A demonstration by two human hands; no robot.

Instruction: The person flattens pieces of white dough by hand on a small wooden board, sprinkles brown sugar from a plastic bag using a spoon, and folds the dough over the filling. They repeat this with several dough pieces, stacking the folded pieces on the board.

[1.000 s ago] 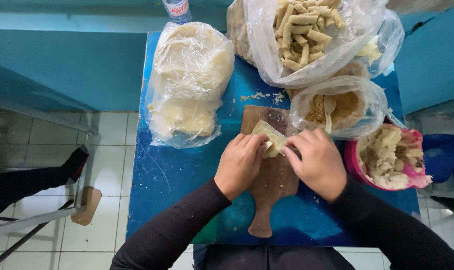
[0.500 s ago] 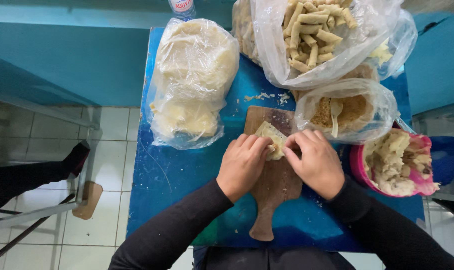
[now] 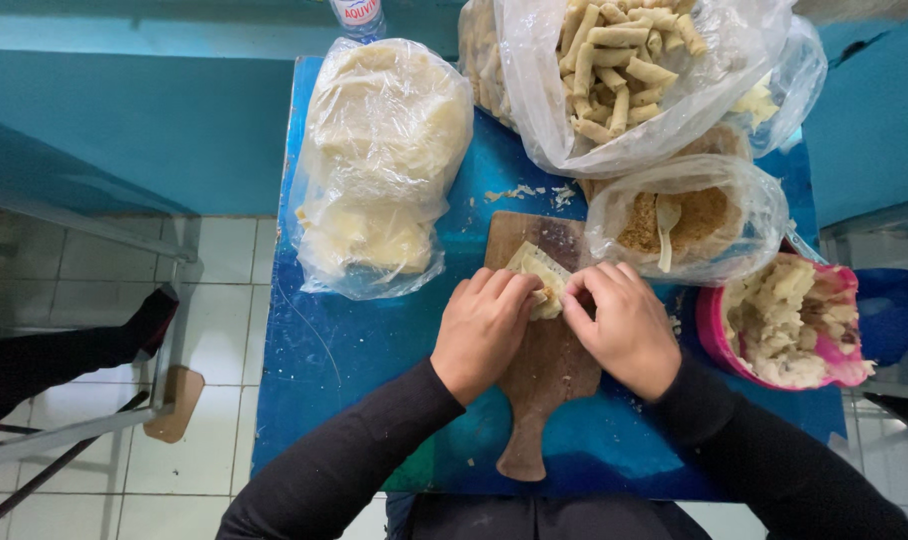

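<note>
- Both hands, left hand [image 3: 486,330] and right hand [image 3: 622,325], pinch the pale thin dough wrapper [image 3: 536,281] as before.
- It lies half folded on the brown wooden paddle-shaped board [image 3: 549,375].

A pale yellow dough wrapper [image 3: 536,279] is lying at the centre of the frame on the upper part of a brown wooden paddle-shaped cutting board [image 3: 542,385], its near end partly folded and hiding under fingertips, its far corner pointing toward the upper left.
</note>
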